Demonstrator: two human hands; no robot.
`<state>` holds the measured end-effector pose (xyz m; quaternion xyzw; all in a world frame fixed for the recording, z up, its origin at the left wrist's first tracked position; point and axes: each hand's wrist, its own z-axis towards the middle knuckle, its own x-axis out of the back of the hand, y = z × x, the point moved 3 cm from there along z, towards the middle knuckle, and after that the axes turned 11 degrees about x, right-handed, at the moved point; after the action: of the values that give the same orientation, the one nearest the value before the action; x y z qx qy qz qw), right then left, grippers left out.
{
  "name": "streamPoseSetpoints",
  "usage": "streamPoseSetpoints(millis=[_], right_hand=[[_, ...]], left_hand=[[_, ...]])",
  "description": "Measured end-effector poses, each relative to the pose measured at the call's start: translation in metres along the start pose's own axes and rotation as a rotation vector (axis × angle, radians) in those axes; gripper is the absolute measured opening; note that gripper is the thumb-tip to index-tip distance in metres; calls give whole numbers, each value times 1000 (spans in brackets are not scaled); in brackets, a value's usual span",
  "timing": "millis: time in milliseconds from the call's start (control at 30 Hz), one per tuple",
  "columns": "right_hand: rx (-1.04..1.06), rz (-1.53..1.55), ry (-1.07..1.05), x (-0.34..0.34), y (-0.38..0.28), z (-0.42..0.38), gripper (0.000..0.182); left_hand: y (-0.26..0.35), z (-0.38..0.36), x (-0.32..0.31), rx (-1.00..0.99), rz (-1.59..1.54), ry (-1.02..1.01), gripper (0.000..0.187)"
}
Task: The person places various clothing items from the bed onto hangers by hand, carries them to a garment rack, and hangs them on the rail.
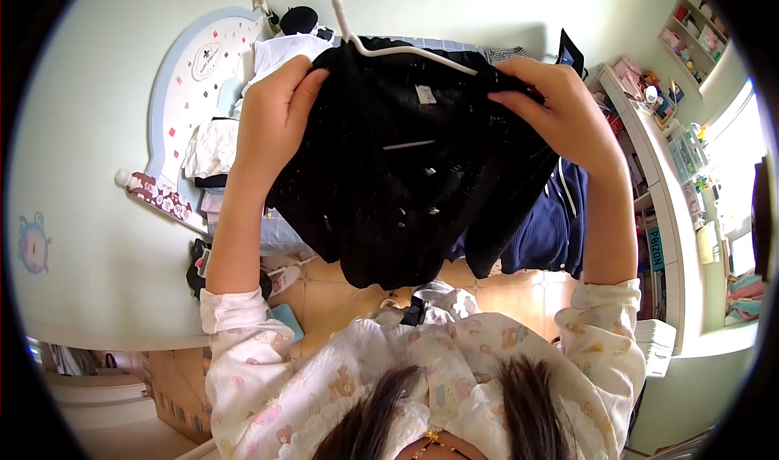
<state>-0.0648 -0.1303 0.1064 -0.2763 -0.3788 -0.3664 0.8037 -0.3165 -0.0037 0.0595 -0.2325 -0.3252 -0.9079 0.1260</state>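
A black garment (406, 184) with a white label and small shiny buttons hangs spread in front of me. My left hand (280, 107) pinches its shoulder on the left, fingers closed on the cloth. On the other side my right hand (556, 107) grips the opposite shoulder between thumb and fingers. A white hanger (418, 53) runs through the neck area, its hook rising above the garment; part of it is hidden inside the cloth.
Behind the garment is a bed with a curved headboard (174, 107), holding white clothes (213, 148) at left and dark blue clothing (544, 225) at right. A white shelf unit (661, 192) lines the right side. Shoes (284, 280) lie on the tiled floor.
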Motion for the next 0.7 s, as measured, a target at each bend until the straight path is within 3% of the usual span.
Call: streamPoseSetpoints(millis=[67,167,467,700], right_hand=[[-46,54,24,-8,0,3,24],[74,-5,102,-15,0,7,22],[-177,-47,219,-4,62,-34,23],[-227,-26,262,3,77,-71,24]], left_hand=[[0,4,-5,-36,19,-17,27],[1,7,-13,-103,59,-46,25],[-49,20,-32,-74,173,-228,19],[-34,27,-81,-131,47,-119,19]])
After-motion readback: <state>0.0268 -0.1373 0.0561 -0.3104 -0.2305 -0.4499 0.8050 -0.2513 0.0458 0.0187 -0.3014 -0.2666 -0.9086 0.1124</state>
